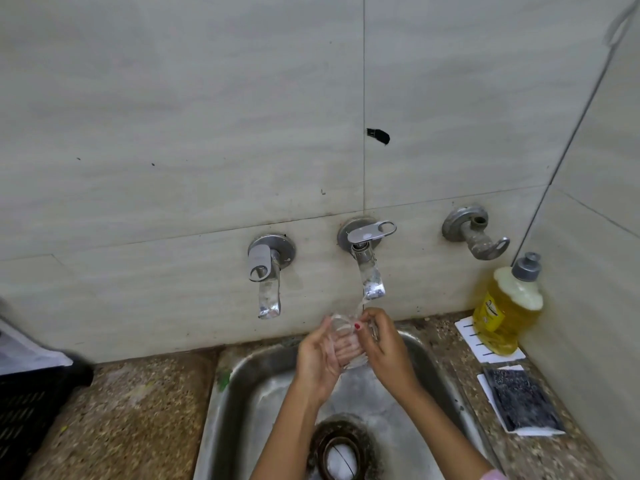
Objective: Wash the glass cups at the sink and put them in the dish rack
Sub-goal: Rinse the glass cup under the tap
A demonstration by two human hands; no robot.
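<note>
Right now the left hand (318, 355) wraps its fingers round 1 glass cup (346, 341) over the sink (249, 393) under the running middle tap (369, 271), while the right hand (388, 348) pinches its rim.

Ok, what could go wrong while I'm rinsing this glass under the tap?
The wet glass cup could slip from the left hand and right hand and crack on the steel sink. Its rim sits close under the running tap, so lifting it could chip it there.
</note>
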